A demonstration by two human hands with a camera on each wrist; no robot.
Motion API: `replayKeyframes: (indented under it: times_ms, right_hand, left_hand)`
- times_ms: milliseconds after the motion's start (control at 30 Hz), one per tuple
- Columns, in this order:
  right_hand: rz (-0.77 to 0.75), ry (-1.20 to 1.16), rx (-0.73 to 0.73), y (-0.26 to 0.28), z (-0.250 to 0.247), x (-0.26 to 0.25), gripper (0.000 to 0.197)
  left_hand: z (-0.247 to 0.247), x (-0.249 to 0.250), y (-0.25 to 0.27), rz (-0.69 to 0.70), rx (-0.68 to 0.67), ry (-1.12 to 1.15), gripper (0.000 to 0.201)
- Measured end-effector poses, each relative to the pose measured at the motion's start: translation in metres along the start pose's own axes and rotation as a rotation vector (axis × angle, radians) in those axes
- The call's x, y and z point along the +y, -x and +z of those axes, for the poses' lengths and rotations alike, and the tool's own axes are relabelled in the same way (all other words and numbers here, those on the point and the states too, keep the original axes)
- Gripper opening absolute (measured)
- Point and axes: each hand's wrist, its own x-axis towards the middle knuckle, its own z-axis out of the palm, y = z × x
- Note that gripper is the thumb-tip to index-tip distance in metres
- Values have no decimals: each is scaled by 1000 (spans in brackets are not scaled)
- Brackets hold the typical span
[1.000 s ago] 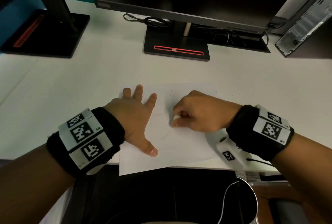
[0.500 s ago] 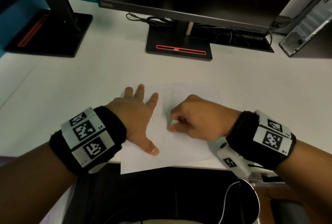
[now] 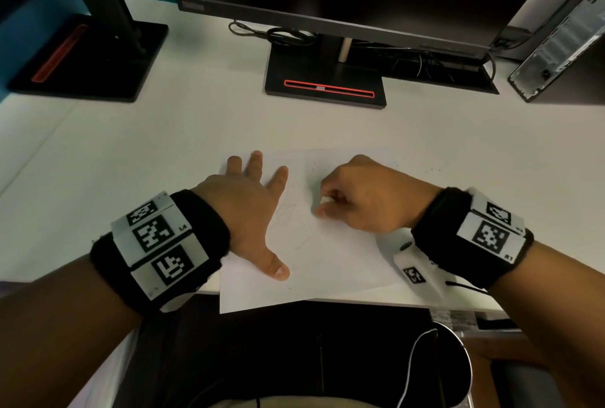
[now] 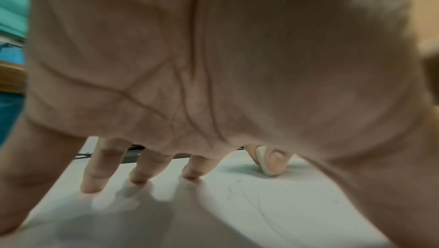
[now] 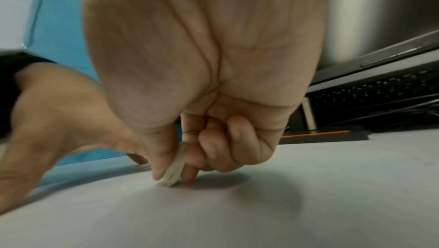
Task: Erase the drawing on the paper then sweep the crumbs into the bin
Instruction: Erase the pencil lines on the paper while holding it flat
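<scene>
A white sheet of paper (image 3: 330, 263) lies at the desk's near edge, with faint pencil lines (image 3: 285, 211) near its middle and its near left corner overhanging. My left hand (image 3: 252, 208) lies flat on the sheet's left part, fingers spread, pressing it down. My right hand (image 3: 353, 198) pinches a small white eraser (image 3: 325, 200) between thumb and fingers, its tip on the paper. In the right wrist view the eraser (image 5: 174, 169) touches the sheet. In the left wrist view the eraser (image 4: 265, 162) stands beyond my spread fingers (image 4: 99, 169), with pencil lines (image 4: 237, 190) in front.
A monitor stand (image 3: 324, 80) with a red strip stands behind the paper, and a second stand (image 3: 82, 57) at the far left. A computer case (image 3: 559, 37) leans at the far right. Dark crumbs (image 3: 432, 169) dot the desk right of the sheet. A round bin (image 3: 458, 358) sits below the desk edge.
My right hand with the eraser has shifted slightly across the paper, in small rubbing strokes. The left hand has stayed flat on the sheet.
</scene>
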Motion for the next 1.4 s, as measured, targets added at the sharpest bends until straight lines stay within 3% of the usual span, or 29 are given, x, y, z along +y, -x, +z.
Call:
replayKeyframes:
  times_ms: [67, 167, 233, 367, 500, 633, 700, 800, 967, 1167, 1300, 1400]
  right_hand:
    - [-46, 2, 6, 0, 6, -8, 39]
    - [-150, -54, -102, 8, 13, -21, 35]
    - [-115, -52, -120, 7, 8, -15, 34]
    - [-65, -11, -11, 2, 5, -11, 37]
    - [-155, -98, -132, 14, 16, -26, 32]
    - [-58, -77, -83, 8, 6, -12, 36]
    - [-90, -62, -50, 8, 10, -16, 36]
    - [-163, -107, -122, 17, 18, -28, 37]
    - [-71, -59, -51, 12, 7, -12, 36]
    - [-158, -99, -159, 26, 15, -24, 38]
    - [-97, -59, -60, 21, 6, -12, 39]
    - [-177, -70, -92, 27, 18, -25, 37]
  left_hand:
    - [0, 0, 0, -1, -2, 1, 152]
    - [1, 0, 0, 0, 5, -4, 152]
    - [1, 0, 1, -1, 2, -6, 152]
    - [0, 0, 1, -4, 0, -3, 151]
    - [1, 0, 0, -2, 10, 1, 153]
    - [0, 1, 1, -1, -3, 7, 152]
    - [0, 1, 0, -2, -3, 6, 152]
    - [0, 1, 0, -3, 0, 3, 153]
    - [-1, 1, 0, -5, -8, 4, 152]
    - [1, 1, -1, 0, 15, -7, 152]
    - [1, 1, 0, -2, 10, 6, 153]
    - [2, 1, 0, 1, 18, -2, 152]
